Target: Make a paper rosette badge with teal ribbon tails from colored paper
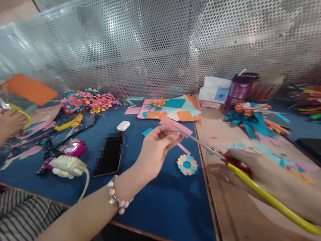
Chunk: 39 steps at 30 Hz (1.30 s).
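Observation:
My left hand, with a beaded bracelet at the wrist, pinches a pink paper piece between thumb and fingers. From the right, my right hand grips red-and-yellow scissors, one long yellow handle reaching down towards the lower right. Their blades point left and meet the pink paper close to my left fingertips. A narrow pink strip shows just below the paper. Beneath that, a peach-and-blue paper flower lies on the blue tabletop.
A co-worker's hands hold an orange sheet and scissors at left. Around me are a black phone, an earbud case, a power strip, a heap of paper pieces, coloured sheets, a purple cup and paper ribbons.

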Each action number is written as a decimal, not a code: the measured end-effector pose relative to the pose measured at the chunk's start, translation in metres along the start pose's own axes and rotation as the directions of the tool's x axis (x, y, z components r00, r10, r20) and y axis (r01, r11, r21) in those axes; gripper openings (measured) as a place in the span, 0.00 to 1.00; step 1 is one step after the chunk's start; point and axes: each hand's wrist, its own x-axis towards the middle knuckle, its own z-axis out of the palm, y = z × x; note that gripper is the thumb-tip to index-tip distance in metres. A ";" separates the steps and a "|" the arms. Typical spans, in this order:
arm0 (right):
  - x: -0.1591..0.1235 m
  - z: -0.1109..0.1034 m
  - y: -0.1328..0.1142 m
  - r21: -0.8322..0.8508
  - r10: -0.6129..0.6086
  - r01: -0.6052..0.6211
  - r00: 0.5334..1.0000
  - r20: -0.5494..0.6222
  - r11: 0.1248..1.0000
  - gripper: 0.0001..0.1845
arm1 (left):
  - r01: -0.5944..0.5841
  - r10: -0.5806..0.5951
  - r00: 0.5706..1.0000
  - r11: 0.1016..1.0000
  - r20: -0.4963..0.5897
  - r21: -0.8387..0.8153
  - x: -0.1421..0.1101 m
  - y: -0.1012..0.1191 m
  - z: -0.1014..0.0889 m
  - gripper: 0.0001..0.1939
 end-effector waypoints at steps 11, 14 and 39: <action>0.003 -0.002 -0.006 -0.080 0.030 -0.020 0.991 0.131 0.997 0.10 | -0.004 0.003 0.999 1.000 -0.051 -0.016 -0.004 -0.003 0.003 0.06; 0.005 -0.003 -0.006 -0.083 0.036 -0.024 0.989 0.146 0.996 0.10 | 0.001 0.000 0.999 1.000 -0.052 0.006 -0.004 -0.003 0.003 0.07; 0.007 0.003 0.005 -0.090 -0.016 0.027 0.993 0.115 0.996 0.08 | 0.007 -0.008 0.999 1.000 -0.045 -0.024 -0.003 -0.003 0.003 0.08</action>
